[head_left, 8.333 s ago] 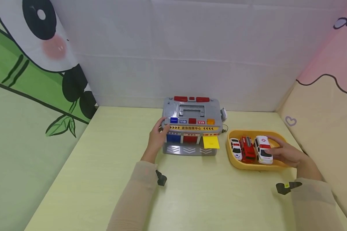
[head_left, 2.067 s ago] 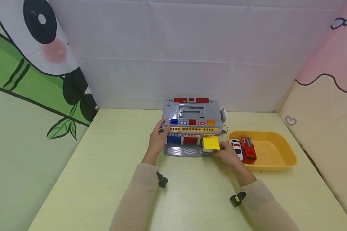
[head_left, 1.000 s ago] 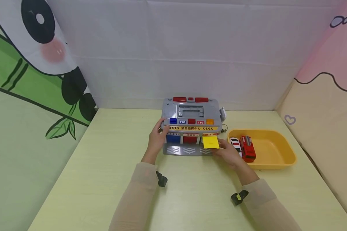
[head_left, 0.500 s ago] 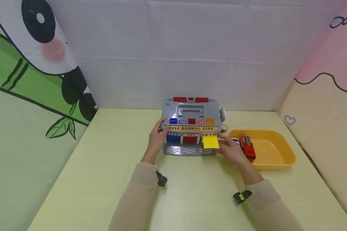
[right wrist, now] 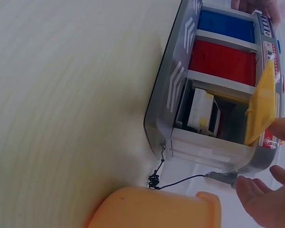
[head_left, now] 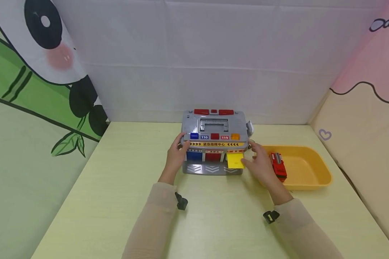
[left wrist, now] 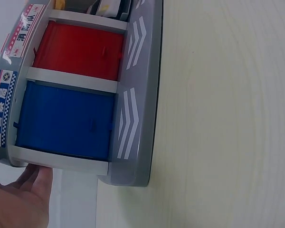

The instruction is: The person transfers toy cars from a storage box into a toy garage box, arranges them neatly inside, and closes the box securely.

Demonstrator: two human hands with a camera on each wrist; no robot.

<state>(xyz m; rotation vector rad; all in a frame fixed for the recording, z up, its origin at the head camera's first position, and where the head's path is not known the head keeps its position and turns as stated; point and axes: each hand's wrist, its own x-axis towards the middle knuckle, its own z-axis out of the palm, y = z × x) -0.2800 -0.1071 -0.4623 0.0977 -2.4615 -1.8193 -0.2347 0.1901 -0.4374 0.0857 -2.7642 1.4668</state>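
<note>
A grey toy emergency station [head_left: 210, 138] stands against the back wall, with blue, red and yellow garage doors. My left hand [head_left: 176, 154] grips its left end, thumb at the front corner. The yellow door [right wrist: 262, 107] is raised and sticks out over the right bay. Inside that bay sits a white toy ambulance [right wrist: 202, 111], hidden from the head view by the door. My right hand [head_left: 262, 167] is at the station's right end; its thumb touches the yellow door's edge and its other fingers spread beside the side wall. The blue door [left wrist: 66, 121] and red door [left wrist: 80, 50] are down.
Right of the station lies a yellow tray [head_left: 306, 187] holding a red toy fire truck [head_left: 278, 168]; my right hand covers the tray's left end. A coiled black cord [right wrist: 154, 180] joins a grey handset [right wrist: 221, 178] to the station's side. A pale table [head_left: 116, 187] carries everything.
The ambulance has gone from the tray into the right bay. My right hand has since drawn back from the bay opening and risen to the yellow door. The left hand stays put.
</note>
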